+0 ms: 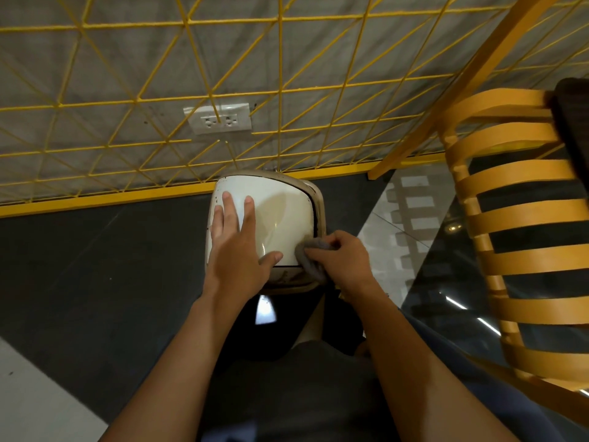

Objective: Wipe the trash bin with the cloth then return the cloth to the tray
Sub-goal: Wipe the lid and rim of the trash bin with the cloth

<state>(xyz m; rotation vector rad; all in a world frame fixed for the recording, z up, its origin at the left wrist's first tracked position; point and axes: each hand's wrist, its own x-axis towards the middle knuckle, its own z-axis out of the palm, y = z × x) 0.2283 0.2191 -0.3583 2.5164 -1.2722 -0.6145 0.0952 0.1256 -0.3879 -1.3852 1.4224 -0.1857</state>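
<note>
Trash bin (280, 212) sits on the floor right up against the yellow wire fence (223, 59), w/ a wall socket (218, 119) behind it. Left hand (236, 247) is spread flat on the white lid, fingers open, not gripping anything; prob there to keep the lid from swinging and the bin from sliding while the other side gets scrubbed. Right hand (342, 261) has its grip closed around the grey cloth (310, 255), bunched up and pressed on the lid's near right corner by the rim. Some dark specks at the front edge, so I'd guess wiping is mid-way. Tray isn't in view, can't say where it is. Slatted yellow chair (516, 218) off to the right.
</note>
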